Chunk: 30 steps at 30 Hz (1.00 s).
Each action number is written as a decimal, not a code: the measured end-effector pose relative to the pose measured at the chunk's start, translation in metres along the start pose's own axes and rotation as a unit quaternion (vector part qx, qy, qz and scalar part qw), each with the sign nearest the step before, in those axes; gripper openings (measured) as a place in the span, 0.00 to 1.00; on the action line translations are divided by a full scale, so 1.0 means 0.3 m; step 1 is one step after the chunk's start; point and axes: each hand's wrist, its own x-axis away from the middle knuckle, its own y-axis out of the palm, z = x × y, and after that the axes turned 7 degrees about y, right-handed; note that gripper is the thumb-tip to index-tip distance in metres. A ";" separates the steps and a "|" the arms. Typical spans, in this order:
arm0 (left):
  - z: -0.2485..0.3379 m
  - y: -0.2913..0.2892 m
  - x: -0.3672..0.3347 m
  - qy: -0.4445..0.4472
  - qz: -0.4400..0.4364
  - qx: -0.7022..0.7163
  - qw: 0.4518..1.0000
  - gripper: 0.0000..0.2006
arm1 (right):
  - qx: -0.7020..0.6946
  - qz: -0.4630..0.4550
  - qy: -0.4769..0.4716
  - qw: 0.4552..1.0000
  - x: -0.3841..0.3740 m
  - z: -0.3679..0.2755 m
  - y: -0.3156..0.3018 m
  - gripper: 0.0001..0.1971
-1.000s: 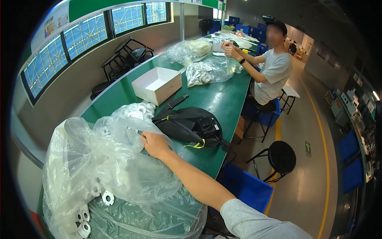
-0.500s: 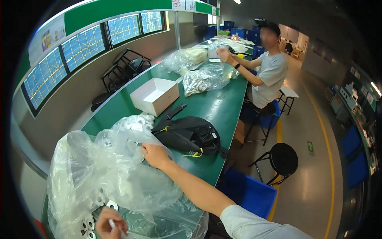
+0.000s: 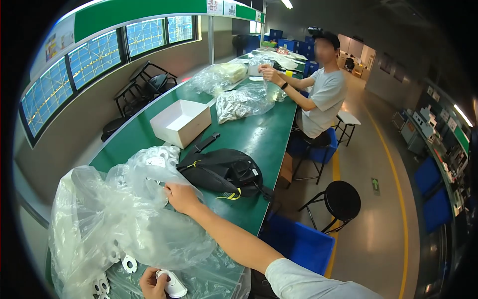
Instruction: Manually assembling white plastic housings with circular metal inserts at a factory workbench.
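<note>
My left hand (image 3: pixel 152 284), at the lower edge, grips a white flat plastic piece with rounded ends (image 3: pixel 172 284). My right hand (image 3: pixel 182 198) is closed at the edge of a large clear plastic bag (image 3: pixel 84 209), fingertips against the film. What it pinches is hidden. Beyond the bag's film lies a heap of white parts (image 3: pixel 159 155). Loose white parts with round holes (image 3: pixel 130 264) rest on the plastic to the left of my left hand, partly under the film.
Ahead on the green table (image 3: pixel 249 142) are a black bag with straps (image 3: pixel 224 172), a white open box (image 3: pixel 180 122) and a clear bag of white parts (image 3: pixel 241 103). A co-worker (image 3: pixel 318 89) sits at the right edge. A black stool (image 3: pixel 342 200) and blue bin (image 3: pixel 303 244) stand at right.
My left hand has moved right, and the white piece in it now shows its broad face instead of a thin edge. My right hand stays at the bag. The whole view has shifted slightly.
</note>
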 end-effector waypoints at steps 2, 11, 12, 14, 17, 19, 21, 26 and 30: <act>-0.034 -0.019 -0.009 0.026 -0.009 0.029 0.999 0.04 | -0.005 -0.008 0.002 1.000 0.003 -0.011 0.000 0.13; -0.024 -0.009 -0.005 0.008 0.000 0.093 0.996 0.03 | -0.002 -0.016 0.009 1.000 0.009 -0.021 -0.017 0.12; -0.026 -0.011 -0.004 0.008 0.000 0.093 0.996 0.03 | -0.004 -0.018 0.011 1.000 0.009 -0.021 -0.018 0.12; -0.039 -0.022 0.001 0.004 -0.004 0.106 0.994 0.03 | -0.006 -0.018 0.010 1.000 0.010 -0.021 -0.018 0.12; -0.058 -0.034 0.003 0.013 -0.005 0.096 0.995 0.03 | -0.009 -0.017 0.008 1.000 0.013 -0.017 -0.015 0.12; -0.067 -0.031 -0.001 0.017 -0.006 0.092 0.996 0.03 | -0.009 -0.015 0.008 1.000 0.012 -0.015 -0.019 0.12; -0.064 -0.030 -0.001 0.021 -0.005 0.087 0.996 0.03 | -0.010 -0.019 0.009 1.000 0.011 -0.018 -0.023 0.12; -0.054 -0.035 -0.002 0.020 0.002 0.068 0.998 0.05 | -0.012 -0.019 0.006 1.000 0.004 -0.031 -0.020 0.13; -0.043 -0.027 -0.004 0.014 -0.003 0.052 0.999 0.04 | -0.011 -0.018 0.009 1.000 0.002 -0.019 -0.016 0.13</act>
